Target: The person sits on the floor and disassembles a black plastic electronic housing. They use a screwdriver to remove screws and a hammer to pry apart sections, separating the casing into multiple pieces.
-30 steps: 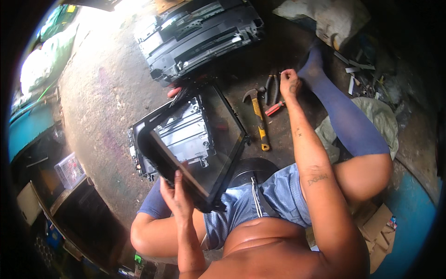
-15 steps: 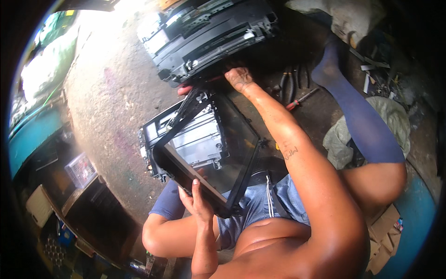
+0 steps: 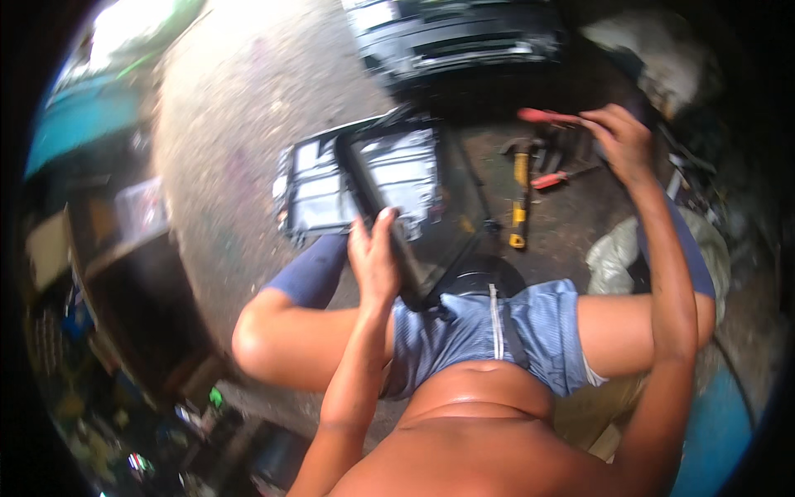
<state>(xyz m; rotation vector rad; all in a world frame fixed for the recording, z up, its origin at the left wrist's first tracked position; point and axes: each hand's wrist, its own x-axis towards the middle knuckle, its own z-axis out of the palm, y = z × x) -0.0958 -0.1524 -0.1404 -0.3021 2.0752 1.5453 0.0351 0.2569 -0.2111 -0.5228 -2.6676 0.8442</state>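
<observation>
My left hand (image 3: 377,261) is closed on the near left edge of a black frame with a glass pane (image 3: 455,199), which is tilted over my lap. Part of a grey-and-white ribbed panel (image 3: 315,186) shows beneath the frame on the floor. Off to the right, my right hand (image 3: 621,145) is raised and closed on a screwdriver (image 3: 551,117), its red handle sticking out to the left. Below that handle lie a hammer (image 3: 519,195) with a yellow-and-black handle and a second red-handled screwdriver (image 3: 550,180). Dark pliers beside them are blurred.
A large black machine body (image 3: 464,54), like a printer's, stands at the far side. Pale sacking (image 3: 613,261) lies by my right leg, with scraps beyond it. On the left is an open wooden cabinet (image 3: 141,282) with a clear plastic box (image 3: 141,207) on it.
My right hand has moved away from the machine to the right, bringing the red screwdriver with it. The hammer has come into sight. My left hand keeps hold of the frame while the view shifts.
</observation>
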